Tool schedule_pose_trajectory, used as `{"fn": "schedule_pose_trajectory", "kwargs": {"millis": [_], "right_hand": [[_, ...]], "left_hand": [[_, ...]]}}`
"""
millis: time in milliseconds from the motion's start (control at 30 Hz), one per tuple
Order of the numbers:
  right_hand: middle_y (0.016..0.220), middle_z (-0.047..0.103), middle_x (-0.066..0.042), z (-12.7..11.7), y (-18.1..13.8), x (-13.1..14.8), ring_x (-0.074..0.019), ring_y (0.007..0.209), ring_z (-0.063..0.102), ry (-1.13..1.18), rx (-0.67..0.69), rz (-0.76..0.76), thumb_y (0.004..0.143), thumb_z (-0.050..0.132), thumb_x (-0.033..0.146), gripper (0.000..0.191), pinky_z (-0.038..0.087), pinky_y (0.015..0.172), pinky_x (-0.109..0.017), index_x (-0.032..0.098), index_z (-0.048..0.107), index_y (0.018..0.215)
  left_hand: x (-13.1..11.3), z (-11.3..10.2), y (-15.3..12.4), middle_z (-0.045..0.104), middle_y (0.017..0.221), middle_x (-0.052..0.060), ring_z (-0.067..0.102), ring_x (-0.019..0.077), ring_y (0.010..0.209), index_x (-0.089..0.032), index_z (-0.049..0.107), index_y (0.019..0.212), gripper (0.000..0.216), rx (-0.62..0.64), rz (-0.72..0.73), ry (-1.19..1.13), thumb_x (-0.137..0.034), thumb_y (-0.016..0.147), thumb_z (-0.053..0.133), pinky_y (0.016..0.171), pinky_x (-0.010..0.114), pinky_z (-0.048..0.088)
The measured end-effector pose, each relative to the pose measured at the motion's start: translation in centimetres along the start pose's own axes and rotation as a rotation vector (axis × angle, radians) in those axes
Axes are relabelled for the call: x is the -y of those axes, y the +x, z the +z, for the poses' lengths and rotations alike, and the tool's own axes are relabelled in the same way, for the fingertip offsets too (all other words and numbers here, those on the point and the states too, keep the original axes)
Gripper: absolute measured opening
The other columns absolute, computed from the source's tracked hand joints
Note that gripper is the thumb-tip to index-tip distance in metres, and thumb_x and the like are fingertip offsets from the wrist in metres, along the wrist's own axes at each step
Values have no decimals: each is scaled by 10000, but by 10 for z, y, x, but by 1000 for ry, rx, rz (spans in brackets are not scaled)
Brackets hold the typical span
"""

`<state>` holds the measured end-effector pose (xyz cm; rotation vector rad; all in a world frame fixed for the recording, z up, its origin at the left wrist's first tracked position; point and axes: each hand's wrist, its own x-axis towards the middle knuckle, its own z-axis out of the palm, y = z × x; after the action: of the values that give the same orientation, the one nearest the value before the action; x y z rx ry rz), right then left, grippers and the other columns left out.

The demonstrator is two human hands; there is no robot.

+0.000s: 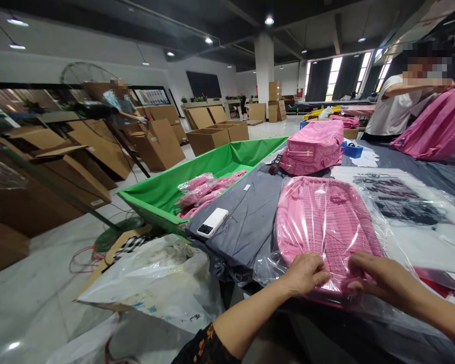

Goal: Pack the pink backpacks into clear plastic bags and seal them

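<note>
A pink backpack (324, 220) lies flat inside a clear plastic bag (367, 202) on the grey cloth-covered table (246, 222). My left hand (305, 273) grips the near open edge of the bag, fingers curled on the plastic. My right hand (379, 275) pinches the same edge a little to the right. A second pink backpack (314, 146) stands unbagged farther back on the table.
A white phone (212, 222) lies on the cloth at left. A green bin (174, 187) holds several bagged pink items (205, 194). A stack of printed plastic bags (405, 199) lies at right. A person (398, 106) handles another pink backpack (436, 126). Cardboard boxes (155, 144) fill the floor.
</note>
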<state>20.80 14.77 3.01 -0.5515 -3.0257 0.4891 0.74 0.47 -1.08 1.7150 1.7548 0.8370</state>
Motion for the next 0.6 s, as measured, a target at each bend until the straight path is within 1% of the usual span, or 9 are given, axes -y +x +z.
{"fn": "schedule_pose_trajectory", "kwargs": {"millis": [67,133,200,267,333,400,467,533,600], "right_hand": [[871,609,-17,12,-1,9,-215,720,596,-57,42,-70,812,713,391,259,327,610,-306,239,504,836],[892,614,-11,21,2,12,-227,745,611,-120,61,-82,725,762,295,288,293,599,-302,246,520,872],[868,614,3,28,5,6,-224,732,611,-139,68,-81,680,770,242,319,261,586,-302,249,511,866],[818,600,13,35,9,-5,-217,694,592,-139,56,-85,651,770,219,332,230,579,-308,245,487,824],[786,587,12,41,13,-14,-215,667,570,-127,42,-86,645,771,226,336,209,578,-315,241,465,783],[791,593,3,45,17,-16,-220,667,564,-104,32,-79,641,770,239,329,210,583,-317,239,468,771],[787,600,-3,45,17,-14,-225,663,559,-75,8,-57,621,767,245,315,228,587,-317,239,486,765],[778,608,-13,40,9,-11,-233,667,561,9,-28,-49,642,763,296,268,283,594,-325,243,534,769],[859,649,-46,35,-11,-13,-251,731,593,203,-82,-30,697,780,424,277,392,630,-347,249,626,847]], "left_hand": [[0,-3,-1,652,798,-4,613,154,819,-174,616,729,203,10,72,18,-172,905,716,758,246,447],[0,-9,-4,712,985,44,647,181,992,-177,657,818,133,35,206,60,-206,935,713,902,276,478],[2,-19,-11,690,1227,91,565,248,1266,-184,681,902,115,28,323,202,-267,917,759,1108,390,404],[9,-33,-25,647,1342,104,430,306,1419,-186,688,928,187,0,348,403,-323,880,806,1206,507,264],[20,-47,-41,661,1326,90,420,315,1425,-180,682,904,219,-26,297,524,-348,869,817,1202,531,228],[31,-59,-56,687,1273,63,471,282,1377,-179,672,891,192,-68,227,535,-323,890,798,1165,491,255],[41,-65,-66,703,1218,37,498,245,1339,-186,673,905,127,-125,170,500,-278,929,757,1128,449,271],[46,-65,-68,704,1187,24,528,211,1281,-193,680,912,74,-156,133,466,-235,969,702,1100,417,278],[49,-60,-64,695,1184,26,558,196,1213,-187,682,889,98,-159,102,441,-217,982,679,1071,402,294]]}}
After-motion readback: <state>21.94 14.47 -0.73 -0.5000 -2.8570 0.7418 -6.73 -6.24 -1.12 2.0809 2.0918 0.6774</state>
